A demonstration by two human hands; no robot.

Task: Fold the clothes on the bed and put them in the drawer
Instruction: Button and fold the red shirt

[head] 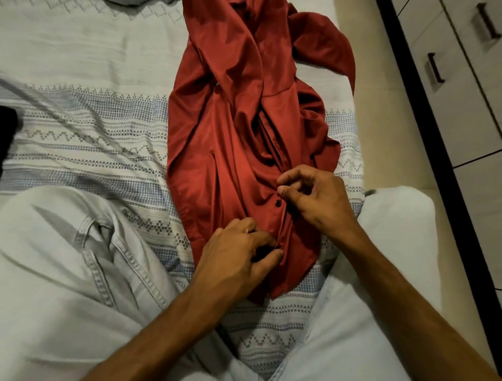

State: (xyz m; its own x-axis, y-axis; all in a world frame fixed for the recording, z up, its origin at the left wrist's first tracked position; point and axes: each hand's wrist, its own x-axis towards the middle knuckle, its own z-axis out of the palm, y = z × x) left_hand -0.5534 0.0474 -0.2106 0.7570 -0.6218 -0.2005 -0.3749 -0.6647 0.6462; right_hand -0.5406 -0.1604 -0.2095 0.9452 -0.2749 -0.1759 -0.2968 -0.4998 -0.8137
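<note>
A red satin button-up shirt [233, 130] lies crumpled lengthwise on the bed, collar end far from me, hem close to me. My left hand [233, 258] pinches the shirt's front placket near the hem between thumb and fingers. My right hand [312, 198] is curled over the placket just above, fingertips pinching the fabric beside a dark button [277, 203]. One sleeve spreads out to the upper right. The drawers [461, 62] with dark handles stand at the right, all closed.
The bed carries a white bedspread [89, 130] with blue-grey patterned bands. My legs in pale denim [68, 258] rest on the bed on both sides of the shirt. A grey garment [130, 2] peeks in at the top edge, a dark object [6, 130] at the left edge.
</note>
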